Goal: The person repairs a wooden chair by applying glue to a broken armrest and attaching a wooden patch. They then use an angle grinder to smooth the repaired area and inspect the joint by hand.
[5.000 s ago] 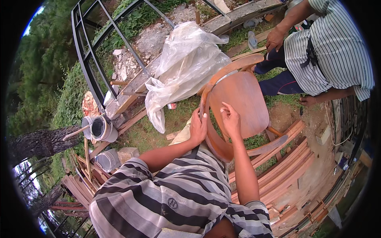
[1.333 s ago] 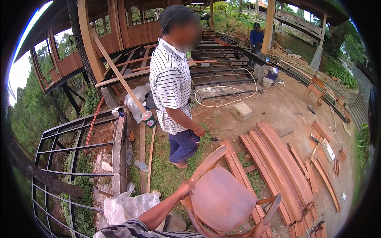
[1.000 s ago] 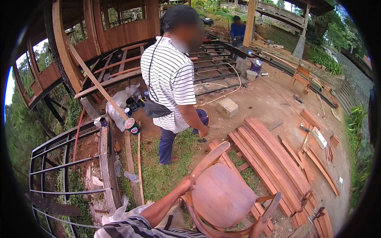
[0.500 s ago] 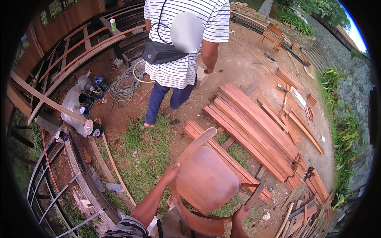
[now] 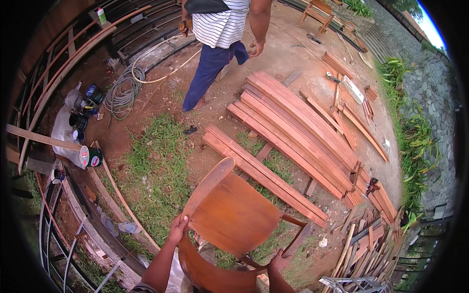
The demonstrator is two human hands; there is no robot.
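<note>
A brown wooden armchair [image 5: 239,207] is held up in front of me, its seat tilted and its curved backrest [image 5: 210,271] toward my body. My left hand [image 5: 178,228] grips it by the rounded left armrest [image 5: 211,188], near the end closest to me. Over on the other side, my right hand [image 5: 280,261] is closed around the near end of the right armrest [image 5: 296,240]. The chair's legs are hidden beneath the seat.
Stacked reddish planks [image 5: 298,141] lie ahead to the right, with scrap wood [image 5: 359,249] nearer. A person in a striped shirt [image 5: 217,29] stands ahead. Paint buckets [image 5: 91,156], a coiled hose [image 5: 123,93] and a curved metal frame [image 5: 68,254] are at left. Another wooden chair [image 5: 316,14] stands far off.
The chair has swung left and tilted in my hands, so its seat catches different light. The person has walked farther ahead. My view has shifted a little right and down.
</note>
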